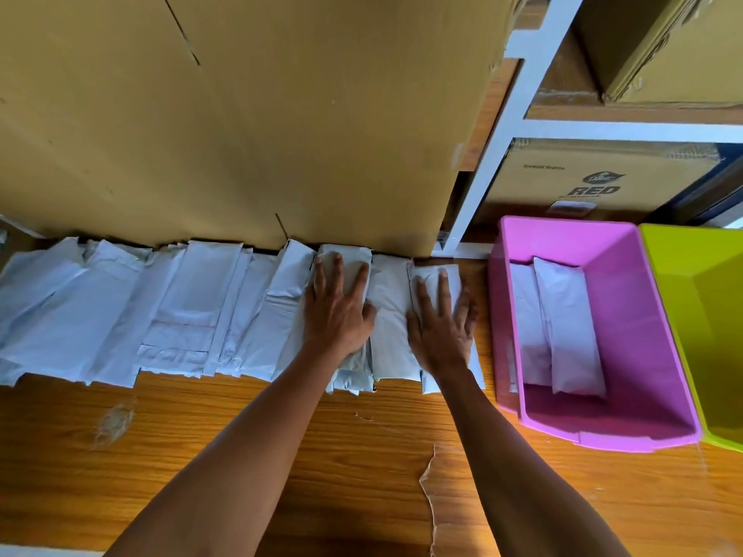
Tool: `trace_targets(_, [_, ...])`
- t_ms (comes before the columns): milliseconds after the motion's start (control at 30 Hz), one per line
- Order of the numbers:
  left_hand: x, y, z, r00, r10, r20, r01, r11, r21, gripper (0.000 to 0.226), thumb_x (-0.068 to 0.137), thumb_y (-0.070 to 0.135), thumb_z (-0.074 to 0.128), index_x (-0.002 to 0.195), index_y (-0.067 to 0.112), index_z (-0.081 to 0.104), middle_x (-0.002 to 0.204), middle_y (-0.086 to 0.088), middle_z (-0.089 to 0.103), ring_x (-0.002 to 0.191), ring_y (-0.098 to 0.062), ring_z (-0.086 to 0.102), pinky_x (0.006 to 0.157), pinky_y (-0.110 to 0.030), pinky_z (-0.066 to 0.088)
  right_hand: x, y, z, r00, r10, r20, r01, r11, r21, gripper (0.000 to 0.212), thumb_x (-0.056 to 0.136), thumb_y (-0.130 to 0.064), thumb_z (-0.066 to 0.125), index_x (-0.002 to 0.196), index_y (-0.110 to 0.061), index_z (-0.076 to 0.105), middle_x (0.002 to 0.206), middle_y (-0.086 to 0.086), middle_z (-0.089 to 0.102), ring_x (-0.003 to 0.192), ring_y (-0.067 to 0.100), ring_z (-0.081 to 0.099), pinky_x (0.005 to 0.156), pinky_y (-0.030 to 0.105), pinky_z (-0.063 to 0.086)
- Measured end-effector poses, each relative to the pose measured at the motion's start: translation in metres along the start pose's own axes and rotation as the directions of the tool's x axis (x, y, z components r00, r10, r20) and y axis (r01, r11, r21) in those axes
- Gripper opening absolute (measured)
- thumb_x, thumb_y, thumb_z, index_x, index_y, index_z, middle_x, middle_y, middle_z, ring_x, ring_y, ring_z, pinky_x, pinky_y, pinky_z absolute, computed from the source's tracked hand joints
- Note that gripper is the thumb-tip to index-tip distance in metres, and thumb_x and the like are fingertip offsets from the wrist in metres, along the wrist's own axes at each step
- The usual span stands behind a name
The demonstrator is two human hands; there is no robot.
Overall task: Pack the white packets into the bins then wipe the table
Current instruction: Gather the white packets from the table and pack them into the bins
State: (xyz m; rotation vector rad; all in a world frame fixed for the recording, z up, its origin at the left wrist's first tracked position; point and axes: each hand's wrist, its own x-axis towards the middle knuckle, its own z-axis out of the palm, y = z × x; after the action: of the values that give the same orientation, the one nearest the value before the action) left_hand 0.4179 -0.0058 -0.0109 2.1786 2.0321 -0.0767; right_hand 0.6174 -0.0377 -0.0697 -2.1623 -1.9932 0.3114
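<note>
A row of several white packets (189, 315) lies across the wooden table (249, 428) against a big cardboard box. My left hand (337, 311) rests flat, fingers straight, on one packet (345, 263) near the row's right end. My right hand (442, 323) rests flat on the last packet at the right (454, 275). One packet (392, 315) lies uncovered between my hands. The pink bin (627, 315) stands to the right and holds two white packets (571, 327). A lime green bin (703, 315) stands beside it at the frame's right edge.
The large cardboard box (241, 114) walls off the back of the table. A white shelf frame (510, 126) behind the bins carries more cartons (595, 178). The table's veneer is torn and peeling (428, 484) near the front.
</note>
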Motion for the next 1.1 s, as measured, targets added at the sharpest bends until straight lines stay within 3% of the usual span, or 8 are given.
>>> trace_targets(333, [0.000,-0.002,0.019,0.996,0.013,-0.086,-0.010,0.999,0.036,0.074,0.103,0.055,0.036,0.169,0.033,0.013,0.176,-0.017,0.000,0.161,-0.047,-0.003,0.125,-0.061,0.025,0.002,0.003,0.009,1.000,-0.006,-0.022,0.006,1.000,-0.025,0.063,0.110,-0.052,0.029,0.167,-0.044,0.003,0.175,-0.006,-0.020,0.159,0.048,0.007,0.127,0.063,0.013])
trace_targets(567, [0.001,-0.001,0.018,0.999,0.005,-0.037,-0.004,0.999,0.045,0.074,0.105,0.057,0.034,0.169,0.035,0.004,0.176,-0.015,-0.010,0.161,-0.045,-0.009,0.127,-0.059,0.019,0.002,0.004,0.015,0.999,-0.007,-0.038,0.006,1.000,-0.022,0.063,0.110,-0.050,0.030,0.166,-0.045,0.002,0.176,-0.007,-0.013,0.158,0.047,0.014,0.125,0.061,0.023])
trace_targets(800, [-0.003,0.003,0.001,0.999,0.025,-0.020,-0.024,0.999,0.047,0.074,0.105,0.055,0.038,0.169,0.034,0.007,0.177,-0.007,-0.008,0.162,-0.041,-0.006,0.124,-0.059,0.027,0.004,0.006,0.006,1.000,-0.024,-0.012,0.024,0.999,-0.033,0.067,0.107,-0.045,0.044,0.166,-0.045,0.012,0.177,-0.003,0.000,0.151,0.048,0.026,0.113,0.065,0.038])
trace_targets(1100, [-0.026,0.005,-0.009,0.997,0.046,-0.054,-0.043,0.997,0.070,0.076,0.105,0.052,0.041,0.170,0.030,0.008,0.178,-0.005,-0.007,0.163,-0.037,-0.002,0.121,-0.059,0.032,-0.007,-0.003,-0.005,1.000,-0.013,0.014,0.014,0.998,-0.065,0.064,0.105,-0.039,0.050,0.163,-0.041,0.022,0.175,0.002,0.009,0.138,0.051,0.034,0.101,0.065,0.040])
